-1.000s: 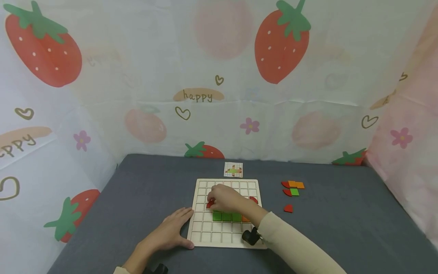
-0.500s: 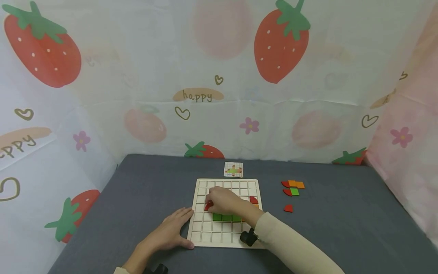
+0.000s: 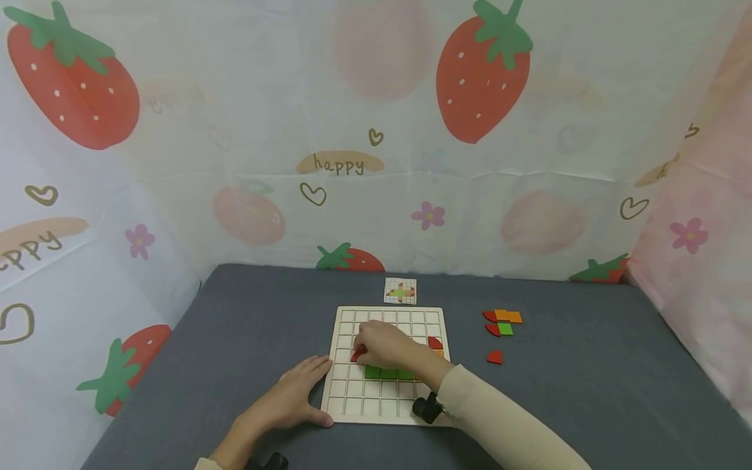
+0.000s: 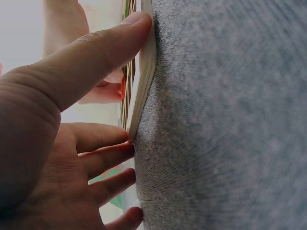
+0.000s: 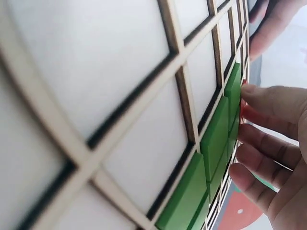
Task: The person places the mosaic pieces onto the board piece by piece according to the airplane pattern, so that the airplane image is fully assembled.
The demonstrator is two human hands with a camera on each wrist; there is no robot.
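A wooden grid board (image 3: 354, 407) lies flat on the grey-covered table. My left hand (image 3: 296, 393) rests at its left side, fingers extended, with the thumb (image 4: 136, 24) on the board's near edge. Over the board's left-centre cells, my right hand (image 3: 384, 344) pinches a red quarter-circle tile (image 3: 356, 355) between thumb and index finger. In the right wrist view the tile (image 5: 243, 98) is mostly covered by these fingers. A row of green square tiles (image 3: 388, 373) sits in the grid just nearer than this hand. Another red quarter-circle tile (image 3: 435, 343) sits at the board's right, above an orange piece.
Behind the board lies a small pattern card (image 3: 401, 291). To the right are loose tiles: orange squares (image 3: 508, 316), a green square (image 3: 505, 329), red quarter-circles and one separate red quarter-circle (image 3: 495, 357). A strawberry-printed curtain (image 3: 376, 215) stands along the back of the table.
Over the first half second my right hand shifted slightly left and nearer with the red tile, and since then has hardly moved. My left hand has stayed in place.
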